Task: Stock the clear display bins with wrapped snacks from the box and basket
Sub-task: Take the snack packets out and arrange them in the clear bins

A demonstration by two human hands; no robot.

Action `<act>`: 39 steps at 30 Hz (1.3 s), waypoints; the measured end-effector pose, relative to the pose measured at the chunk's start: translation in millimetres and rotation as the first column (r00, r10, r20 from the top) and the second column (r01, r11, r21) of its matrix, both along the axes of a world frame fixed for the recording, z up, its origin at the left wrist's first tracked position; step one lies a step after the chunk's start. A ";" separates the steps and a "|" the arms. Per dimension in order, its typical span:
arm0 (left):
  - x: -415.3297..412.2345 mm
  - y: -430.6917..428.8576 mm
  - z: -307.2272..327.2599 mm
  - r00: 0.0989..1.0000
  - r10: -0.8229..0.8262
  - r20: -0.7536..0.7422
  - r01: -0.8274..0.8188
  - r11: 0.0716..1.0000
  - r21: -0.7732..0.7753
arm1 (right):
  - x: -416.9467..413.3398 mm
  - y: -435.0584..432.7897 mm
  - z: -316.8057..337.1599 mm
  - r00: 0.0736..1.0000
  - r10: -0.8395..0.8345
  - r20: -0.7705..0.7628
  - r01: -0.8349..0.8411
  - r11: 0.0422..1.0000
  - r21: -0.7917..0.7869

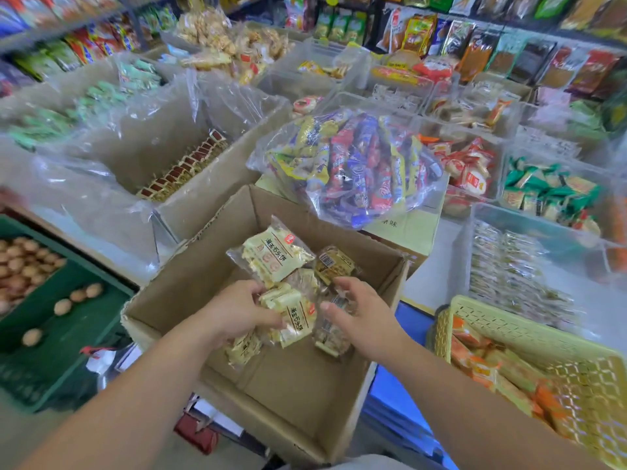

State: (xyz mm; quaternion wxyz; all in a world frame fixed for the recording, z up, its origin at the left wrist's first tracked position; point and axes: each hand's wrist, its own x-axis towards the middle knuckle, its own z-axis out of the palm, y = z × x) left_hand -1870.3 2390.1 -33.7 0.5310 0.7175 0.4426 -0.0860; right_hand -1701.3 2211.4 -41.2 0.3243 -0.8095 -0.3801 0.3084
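left hand [237, 310] in box [190, 276]: fingers clamp yellow packets [293, 318] | right hand [368, 322]: fingers grip brown packet [330, 339]

Box open above, hemmed in all around.
The cardboard box [288, 395] is open above and its near half shows bare floor; the far half is taken up by wrapped snacks [281, 259] and by the left hand [237, 310] and right hand [366, 317] gripping them. A bulging clear bag of snacks [356, 164] sits just beyond the far wall, a yellow basket [492, 320] near on the right, a green egg crate [68, 351] on the left. Bare worktop [437, 266] runs between the bag and the clear bins [529, 220].
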 end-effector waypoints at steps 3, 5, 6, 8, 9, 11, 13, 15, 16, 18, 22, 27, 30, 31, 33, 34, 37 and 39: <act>5.3 -20.1 7.6 1.000 -0.019 0.017 0.022 0.990 -0.142 | 9.0 -9.7 6.0 0.971 0.096 -0.220 -0.109 0.993 -0.048; 10.4 -31.6 10.9 0.999 -0.027 0.034 0.034 0.974 -0.222 | 13.9 -16.9 5.4 0.970 0.173 -0.170 -0.186 0.980 -0.066; 13.2 -37.3 12.5 0.999 -0.031 0.042 0.041 0.969 -0.244 | 16.2 -20.4 5.3 0.972 0.194 -0.132 -0.203 0.977 -0.061; 19.0 -47.2 16.5 0.999 -0.013 0.042 0.024 0.966 -0.257 | 21.6 -26.9 6.9 0.977 0.191 -0.095 -0.196 0.980 -0.038; 21.7 -52.8 19.1 0.999 0.007 0.040 0.004 0.966 -0.260 | 24.9 -30.0 8.8 0.979 0.181 -0.090 -0.183 0.983 -0.019; 26.1 -65.4 25.6 0.997 0.056 0.054 -0.040 0.962 -0.268 | 31.3 -36.4 13.8 0.984 0.155 -0.087 -0.153 0.988 0.028; 29.9 -81.1 36.8 0.990 0.115 0.087 -0.089 0.963 -0.256 | 38.2 -45.1 20.6 0.985 0.136 -0.107 -0.127 0.988 0.082; 33.6 -100.8 50.6 0.976 0.166 0.142 -0.130 0.964 -0.231 | 45.6 -57.5 29.3 0.978 0.129 -0.167 -0.102 0.982 0.159; 35.8 -111.9 57.4 0.963 0.201 0.181 -0.155 0.958 -0.240 | 49.5 -64.9 34.2 0.969 0.131 -0.210 -0.088 0.975 0.202; 43.7 -136.4 71.3 0.919 0.286 0.271 -0.218 0.942 -0.255 | 58.3 -81.0 45.6 0.942 0.131 -0.310 -0.043 0.961 0.273; 72.7 -185.2 92.7 0.780 0.489 0.389 -0.360 0.861 -0.360 | 78.2 -116.2 67.1 0.820 0.120 -0.560 0.099 0.933 0.345; 115.8 -221.9 93.3 0.706 0.618 0.344 -0.433 0.762 -0.482 | 107.7 -156.7 73.4 0.727 0.106 -0.679 0.202 0.912 0.358; 142.5 -231.5 86.7 0.720 0.621 0.310 -0.399 0.735 -0.548 | 127.1 -176.2 70.0 0.711 0.044 -0.702 0.264 0.908 0.325; 151.0 -232.7 83.4 0.718 0.622 0.313 -0.378 0.726 -0.574 | 133.5 -182.0 68.6 0.710 0.010 -0.704 0.296 0.902 0.313; 168.1 -233.5 75.3 0.715 0.619 0.325 -0.328 0.708 -0.626 | 145.6 -192.9 66.7 0.724 -0.096 -0.683 0.381 0.881 0.280; 176.3 -233.9 70.7 0.715 0.620 0.322 -0.307 0.693 -0.652 | 151.2 -198.4 65.7 0.731 -0.163 -0.663 0.433 0.861 0.265; 199.6 -233.6 56.5 0.711 0.631 0.311 -0.266 0.651 -0.711 | 166.0 -216.4 64.9 0.701 -0.336 -0.629 0.579 0.783 0.227; 213.4 -233.4 45.4 0.723 0.612 0.320 -0.240 0.657 -0.714 | 173.5 -227.8 64.0 0.634 -0.406 -0.658 0.670 0.714 0.205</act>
